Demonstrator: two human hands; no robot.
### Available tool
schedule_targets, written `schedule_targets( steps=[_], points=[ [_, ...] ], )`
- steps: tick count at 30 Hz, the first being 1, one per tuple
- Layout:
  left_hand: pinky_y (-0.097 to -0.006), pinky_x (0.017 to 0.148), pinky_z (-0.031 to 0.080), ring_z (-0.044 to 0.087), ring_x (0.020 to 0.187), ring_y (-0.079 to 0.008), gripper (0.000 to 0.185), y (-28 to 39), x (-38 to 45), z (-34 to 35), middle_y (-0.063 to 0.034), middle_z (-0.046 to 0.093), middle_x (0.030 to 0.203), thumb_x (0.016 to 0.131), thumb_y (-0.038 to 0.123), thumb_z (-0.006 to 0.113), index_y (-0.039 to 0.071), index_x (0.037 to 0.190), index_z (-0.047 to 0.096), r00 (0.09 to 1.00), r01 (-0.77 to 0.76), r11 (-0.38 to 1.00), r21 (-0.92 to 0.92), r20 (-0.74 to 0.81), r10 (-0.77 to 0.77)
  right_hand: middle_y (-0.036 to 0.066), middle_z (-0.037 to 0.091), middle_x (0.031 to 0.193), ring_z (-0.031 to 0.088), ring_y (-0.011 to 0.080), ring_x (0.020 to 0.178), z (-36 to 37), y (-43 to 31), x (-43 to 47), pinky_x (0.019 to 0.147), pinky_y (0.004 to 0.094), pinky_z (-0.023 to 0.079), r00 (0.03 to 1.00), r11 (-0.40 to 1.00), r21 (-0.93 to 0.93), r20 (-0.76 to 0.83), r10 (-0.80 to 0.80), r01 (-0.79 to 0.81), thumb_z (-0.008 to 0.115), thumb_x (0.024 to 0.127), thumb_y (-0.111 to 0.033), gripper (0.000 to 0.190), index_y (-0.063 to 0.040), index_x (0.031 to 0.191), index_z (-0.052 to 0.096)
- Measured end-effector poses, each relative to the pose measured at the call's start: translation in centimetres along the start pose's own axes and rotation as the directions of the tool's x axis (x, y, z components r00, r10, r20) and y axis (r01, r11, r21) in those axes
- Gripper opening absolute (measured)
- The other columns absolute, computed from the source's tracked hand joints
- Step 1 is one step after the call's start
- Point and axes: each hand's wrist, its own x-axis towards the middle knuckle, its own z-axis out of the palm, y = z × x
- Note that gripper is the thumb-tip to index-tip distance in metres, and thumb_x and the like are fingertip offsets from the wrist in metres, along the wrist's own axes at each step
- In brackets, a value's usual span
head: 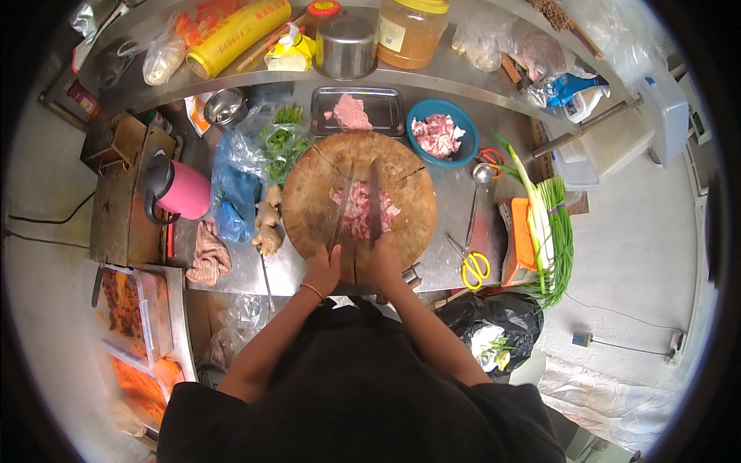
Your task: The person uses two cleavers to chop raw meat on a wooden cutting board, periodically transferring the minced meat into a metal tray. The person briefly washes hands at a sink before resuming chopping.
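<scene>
A knife is in each of my hands, both over a round wooden chopping block [312, 191]. My left hand [322, 269] grips the handle of the left knife [344, 205], whose blade points away from me. The right knife [375, 199], slightly blurred, is held in my right hand [386, 260]. Pieces of raw meat [360, 211] lie beneath and between the blades, partly covered by them. Beyond the block, a steel tray [385, 116] holds minced meat [350, 113], and a teal bowl [472, 136] holds more raw meat pieces [437, 136].
Ginger [267, 223], bagged greens [283, 136] and a pink jug [185, 190] stand left of the block. To the right lie a ladle [479, 185], yellow-handled scissors [474, 271] and green onions [538, 214]. A steel shelf [278, 81] with jars and a pot [346, 49] spans the back.
</scene>
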Motion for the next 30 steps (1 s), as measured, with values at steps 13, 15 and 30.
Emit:
schedule_targets(
  steps=[13,15,30],
  points=[
    [-0.0505,0.052,0.039,0.052,0.063,-0.0456,0.032,0.0,-0.9,1.3,-0.0268,0.053,0.063,0.087,0.030,0.046,-0.002,0.083,0.042,0.997,-0.068,0.997,0.022,-0.044,0.069,0.031,0.055,0.072,0.053,0.0487,0.070,-0.1,-0.6,-0.2,0.059,0.0528,0.040,0.997,0.996,0.042,-0.030,-0.077,0.079,0.048,0.083,-0.020,0.030,0.004,0.095,0.033],
    [-0.0523,0.053,0.039,0.051,0.061,-0.0467,0.033,-1.1,-0.8,2.4,-0.0261,0.052,0.061,0.086,0.032,0.046,-0.001,0.085,0.040,0.997,-0.069,0.996,0.058,-0.027,0.071,0.031,0.055,0.072,0.052,0.0492,0.070,-2.1,-2.2,-0.9,0.059,0.0533,0.041,0.997,0.995,0.101,-0.082,-0.016,0.025,0.046,0.084,-0.017,0.026,0.003,0.095,0.033],
    [-0.0541,0.058,0.038,0.050,0.065,-0.0482,0.032,-0.1,-1.1,2.7,-0.0292,0.053,0.067,0.086,0.031,0.046,-0.001,0.085,0.040,0.998,-0.055,0.998,-0.014,0.006,0.055,0.033,0.054,0.074,0.055,0.0471,0.069,-1.2,2.0,1.1,0.061,0.0531,0.043,0.994,0.994,-0.003,-0.009,-0.108,0.108,0.047,0.081,-0.012,0.027,0.006,0.093,0.032]
  ],
)
